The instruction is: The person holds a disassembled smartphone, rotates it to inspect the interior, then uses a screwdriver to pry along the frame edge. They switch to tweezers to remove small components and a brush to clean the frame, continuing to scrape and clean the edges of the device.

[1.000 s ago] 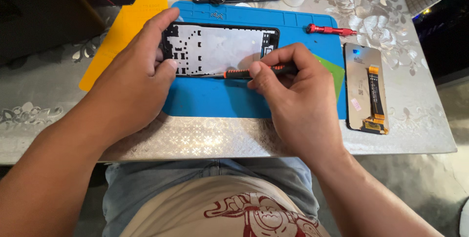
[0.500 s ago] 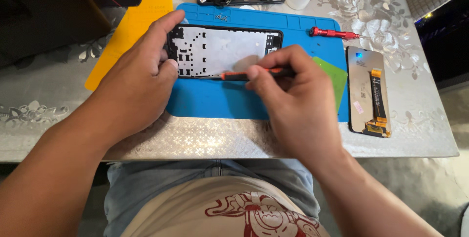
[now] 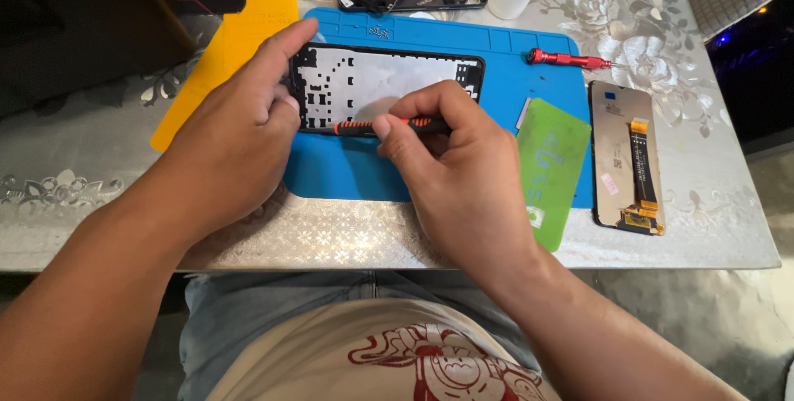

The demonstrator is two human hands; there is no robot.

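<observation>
Now the left hand (image 3: 236, 132) curls over the phone frame (image 3: 385, 87), apparently gripping its end, while right-hand (image 3: 463, 178) fingers pinch the screwdriver (image 3: 364, 126).

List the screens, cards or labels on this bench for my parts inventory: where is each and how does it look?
Detached phone display: right of the blue mat, face down, grey rectangle with orange ribbon cable.
Green card: on the mat's right edge, rounded rectangle with pale printing.
Small stickers on the display's back: blue, pink.

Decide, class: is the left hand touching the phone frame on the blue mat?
Touching. The head view shows the left hand gripping the left end of the phone frame, its finger lying along the frame's top edge with no gap.
</observation>
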